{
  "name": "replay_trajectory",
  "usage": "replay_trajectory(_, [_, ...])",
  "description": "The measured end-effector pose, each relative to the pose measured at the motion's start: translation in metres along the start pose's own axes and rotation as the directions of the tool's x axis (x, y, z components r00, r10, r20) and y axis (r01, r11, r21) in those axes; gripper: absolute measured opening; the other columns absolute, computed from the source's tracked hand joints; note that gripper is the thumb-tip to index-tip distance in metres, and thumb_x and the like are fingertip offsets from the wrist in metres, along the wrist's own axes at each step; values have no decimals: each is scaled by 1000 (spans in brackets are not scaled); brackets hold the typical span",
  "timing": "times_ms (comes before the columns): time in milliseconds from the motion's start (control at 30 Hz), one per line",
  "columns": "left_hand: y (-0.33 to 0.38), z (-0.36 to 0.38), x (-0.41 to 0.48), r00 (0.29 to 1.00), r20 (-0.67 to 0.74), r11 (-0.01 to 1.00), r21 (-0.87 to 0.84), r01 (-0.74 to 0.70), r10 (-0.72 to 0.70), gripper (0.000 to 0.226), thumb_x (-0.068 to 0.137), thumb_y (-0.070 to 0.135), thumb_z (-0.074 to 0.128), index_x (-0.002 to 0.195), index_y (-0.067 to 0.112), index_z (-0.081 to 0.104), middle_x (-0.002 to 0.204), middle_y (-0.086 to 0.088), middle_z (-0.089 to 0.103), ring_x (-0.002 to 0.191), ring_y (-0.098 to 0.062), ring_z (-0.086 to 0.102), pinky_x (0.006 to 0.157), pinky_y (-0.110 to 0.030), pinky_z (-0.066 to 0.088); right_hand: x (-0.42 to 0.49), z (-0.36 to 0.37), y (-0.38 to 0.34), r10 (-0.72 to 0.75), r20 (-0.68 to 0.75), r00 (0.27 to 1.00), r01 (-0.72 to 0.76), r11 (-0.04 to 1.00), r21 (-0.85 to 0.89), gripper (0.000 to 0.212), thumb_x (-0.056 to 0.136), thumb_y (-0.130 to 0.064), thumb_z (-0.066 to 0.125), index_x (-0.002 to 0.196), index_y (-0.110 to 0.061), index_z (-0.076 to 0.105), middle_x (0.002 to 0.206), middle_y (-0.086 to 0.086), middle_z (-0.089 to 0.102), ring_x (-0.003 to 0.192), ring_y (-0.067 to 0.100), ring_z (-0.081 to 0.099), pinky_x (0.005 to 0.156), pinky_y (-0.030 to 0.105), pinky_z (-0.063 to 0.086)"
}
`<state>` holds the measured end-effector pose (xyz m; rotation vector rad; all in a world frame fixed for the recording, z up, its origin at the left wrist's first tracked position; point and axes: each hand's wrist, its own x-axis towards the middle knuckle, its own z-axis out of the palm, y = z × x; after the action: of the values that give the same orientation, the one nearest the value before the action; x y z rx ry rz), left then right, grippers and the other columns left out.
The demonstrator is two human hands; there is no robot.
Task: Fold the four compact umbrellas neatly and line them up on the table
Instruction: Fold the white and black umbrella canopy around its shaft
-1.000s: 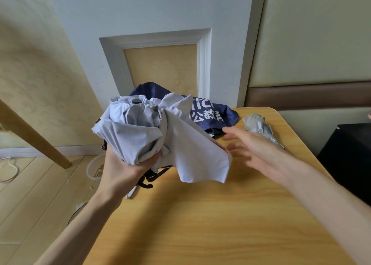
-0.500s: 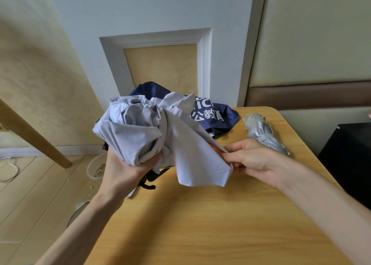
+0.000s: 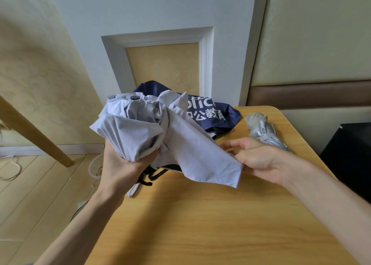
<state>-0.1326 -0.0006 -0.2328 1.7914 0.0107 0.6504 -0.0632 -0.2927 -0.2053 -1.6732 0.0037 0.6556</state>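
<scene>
A pale lavender compact umbrella [image 3: 140, 128] is held upright above the table's left side, its canopy loose and crumpled. My left hand [image 3: 124, 166] grips the bunched fabric from below. My right hand [image 3: 255, 158] pinches the edge of one hanging canopy panel and holds it out to the right. Behind it a navy umbrella [image 3: 216, 116] with white lettering lies unfolded on the table. A silver-grey umbrella [image 3: 263, 130] lies rolled up at the far right. Black straps [image 3: 150, 176] hang under the lavender one.
The wooden table [image 3: 210, 224] runs to a rounded far right corner. A black cabinet [image 3: 349, 150] stands to its right. A slanted wooden beam [image 3: 34, 132] and a small bowl [image 3: 96, 166] on the floor are at the left. A white panelled wall is behind.
My right hand reached in with straight fingers, then closed on the edge of the hanging panel and now holds it stretched to the right. My left hand kept its grip.
</scene>
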Motion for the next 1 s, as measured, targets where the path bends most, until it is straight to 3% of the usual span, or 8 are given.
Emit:
replay_trajectory(133, [-1,-2,3,1000,-17,1000,-3,9,-9,73,68,27,94,133,19,62,122,0,73,114,-20,72,92,-52,62,2,-5,0,-53,76,996,33,968,248,47,90,20,59,125,-10,69,116,15,76,104,26,69,88,37,56])
replay_trajectory(300, [-1,-10,8,998,-45,999,-44,31,-33,78,66,33,95,135,17,61,119,-4,74,107,-20,75,79,-38,65,2,-11,-3,-155,-73,985,170,920,353,27,99,3,60,121,-9,70,100,10,79,74,15,71,63,25,58])
replay_trajectory(433, [1,-12,10,996,-63,995,-81,64,-69,86,58,46,92,129,6,63,102,-17,74,74,-19,76,54,-28,58,0,-17,-6,-390,-121,913,408,884,228,20,103,-13,61,120,-13,72,119,14,75,103,22,73,87,37,53])
replay_trajectory(567, [-6,-14,12,997,-58,997,-51,54,-57,85,62,43,94,132,10,61,111,-16,73,89,-26,77,60,-29,61,-11,-15,-14,-479,152,865,483,876,15,35,94,-48,68,111,-18,73,115,7,70,111,22,65,92,37,49])
replay_trajectory(700, [-2,-12,10,997,-52,996,-65,62,-65,85,60,42,92,133,10,61,111,-12,75,91,-23,78,64,-28,62,-11,-13,-14,-510,158,846,521,723,-454,26,84,-45,84,103,-30,73,111,-7,70,108,5,68,90,31,54])
replay_trajectory(767, [1,-9,7,995,-62,993,-99,69,-76,88,58,41,92,134,10,60,109,-8,75,86,-19,78,62,-26,61,-10,-12,-12,-509,78,857,494,770,-404,38,80,-43,87,112,-36,67,117,-1,66,99,7,72,82,29,59])
replay_trajectory(867, [-4,-7,7,994,-78,995,-72,75,-81,83,63,33,94,137,17,59,117,-5,74,101,-22,76,71,-31,64,-6,-7,-8,-500,-3,866,467,811,-353,50,74,-49,89,112,-31,63,113,10,65,87,22,74,75,24,58])
replay_trajectory(1000, [-8,-5,5,993,-77,995,-43,85,-88,88,62,43,96,138,20,58,122,-5,72,108,-25,74,81,-42,65,-1,2,-2,-537,-58,842,464,774,-432,43,75,-49,90,106,-33,65,104,1,69,88,29,71,87,44,60])
